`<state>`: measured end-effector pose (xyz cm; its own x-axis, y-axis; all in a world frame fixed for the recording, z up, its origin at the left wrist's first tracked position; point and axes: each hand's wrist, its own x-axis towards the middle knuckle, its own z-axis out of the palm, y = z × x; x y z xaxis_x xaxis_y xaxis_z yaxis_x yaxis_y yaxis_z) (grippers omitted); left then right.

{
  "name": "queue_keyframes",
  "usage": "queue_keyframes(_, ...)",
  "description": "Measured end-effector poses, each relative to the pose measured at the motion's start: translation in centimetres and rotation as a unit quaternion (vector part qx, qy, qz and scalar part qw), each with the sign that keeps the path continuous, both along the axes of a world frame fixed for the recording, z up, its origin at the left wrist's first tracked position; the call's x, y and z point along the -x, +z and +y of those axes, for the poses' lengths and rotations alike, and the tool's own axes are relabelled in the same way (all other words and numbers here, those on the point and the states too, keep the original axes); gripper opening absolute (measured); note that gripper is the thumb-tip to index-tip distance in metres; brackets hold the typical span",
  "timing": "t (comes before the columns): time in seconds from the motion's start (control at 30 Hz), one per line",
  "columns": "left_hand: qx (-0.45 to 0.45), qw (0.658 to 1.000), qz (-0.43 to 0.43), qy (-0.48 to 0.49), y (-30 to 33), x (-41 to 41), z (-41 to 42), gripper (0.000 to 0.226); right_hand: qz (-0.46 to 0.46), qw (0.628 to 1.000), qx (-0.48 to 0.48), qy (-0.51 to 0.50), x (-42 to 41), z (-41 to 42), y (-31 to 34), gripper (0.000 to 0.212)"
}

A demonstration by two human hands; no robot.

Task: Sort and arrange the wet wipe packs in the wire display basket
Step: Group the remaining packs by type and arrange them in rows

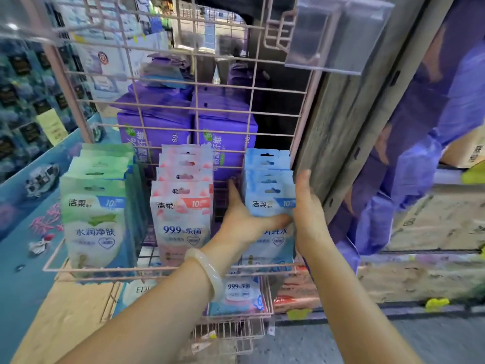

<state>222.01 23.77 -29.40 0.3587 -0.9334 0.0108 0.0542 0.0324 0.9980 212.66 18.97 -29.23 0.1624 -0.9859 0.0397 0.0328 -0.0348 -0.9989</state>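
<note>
Three upright rows of small wet wipe packs stand in the pink wire basket [168, 270]: green packs [95, 219] at the left, pink packs [181, 206] in the middle, blue packs [269, 187] at the right. My left hand [244, 214], with a pale bangle on its wrist, grips the blue row from its left side, thumb across the front pack. My right hand [308, 211] presses flat against the right side of the same blue row, fingers straight and pointing up.
Large purple wipe packs [154, 132] stand behind the small rows in the basket. A lower wire basket [236, 315] holds more packs. A grey wooden post [349, 132] rises just right of my right hand. A clear plastic label holder [338, 32] hangs above.
</note>
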Motion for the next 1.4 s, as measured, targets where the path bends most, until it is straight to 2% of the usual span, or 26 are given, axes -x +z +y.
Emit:
queue_keyframes(0.1,0.008,0.991,-0.118,0.056,-0.4,1.0,3.9,0.115,-0.08,0.972,0.174,-0.136,0.6,2.7,0.5,0.016)
queue_keyframes(0.17,0.081,0.974,-0.178,0.111,-1.2,1.2,7.7,0.095,-0.128,0.958,0.23,-0.11,0.8,4.5,0.9,0.018)
queue_keyframes(0.2,0.134,0.96,-0.195,0.149,-1.6,0.9,9.4,0.083,-0.14,0.964,0.219,-0.06,0.6,5.4,1.2,0.023)
queue_keyframes(0.27,0.205,0.928,-0.187,0.248,-2.7,-0.7,11.4,0.073,-0.136,0.978,0.124,0.098,-0.7,6.8,1.1,0.036)
queue_keyframes(0.33,0.166,0.931,-0.125,0.302,-3.2,-2.7,11.6,0.08,-0.047,0.972,0.027,0.227,-2.5,8.2,0.3,0.063)
queue_keyframes(0.4,0.053,0.961,-0.091,0.256,-2.8,-4.3,10.7,0.101,0.019,0.966,-0.007,0.259,-4.6,9.1,-0.7,0.105)
queue_keyframes(0.43,0.012,0.968,-0.095,0.233,-2.7,-4.9,10.1,0.111,0.031,0.966,-0.023,0.255,-5.5,9.0,-1.2,0.117)
queue_keyframes(0.5,-0.035,0.967,-0.126,0.218,-2.1,-6.1,9.1,0.12,0.034,0.97,-0.054,0.236,-7.1,8.2,-1.3,0.125)
queue_keyframes(0.57,-0.031,0.972,-0.115,0.203,-1.3,-7.4,8.2,0.103,0.027,0.975,-0.065,0.21,-8.4,6.9,-0.9,0.126)
queue_keyframes(0.63,0.002,0.987,-0.064,0.15,-1.1,-8.5,7.6,0.082,0.023,0.977,-0.055,0.203,-9.3,6.1,-1.0,0.12)
queue_keyframes(0.73,-0.007,0.995,-0.01,0.095,-1.4,-9.6,7.1,0.064,0.009,0.969,-0.068,0.239,-9.9,5.9,-1.0,0.102)
queue_keyframes(0.83,-0.021,0.997,0.011,0.07,-1.4,-9.9,6.8,0.047,0.015,0.962,-0.073,0.261,-10.0,5.7,-1.1,0.097)
queue_keyframes(1.0,-0.041,0.996,0.012,0.076,-1.6,-10.0,6.6,0.052,0.001,0.965,-0.064,0.256,-10.2,5.5,-1.7,0.102)
queue_keyframes(1.2,-0.043,0.996,0.014,0.075,-1.0,-9.4,6.9,0.043,0.013,0.969,-0.085,0.233,-10.3,5.4,-2.0,0.103)
queue_keyframes(1.33,-0.027,0.993,0.028,0.108,-0.7,-8.9,7.0,0.059,0.017,0.982,-0.02,0.185,-10.3,5.9,-2.5,0.098)
queue_keyframes(1.4,-0.026,0.993,0.025,0.113,-0.7,-8.7,7.0,0.057,0.012,0.982,-0.007,0.186,-10.3,6.0,-2.5,0.094)
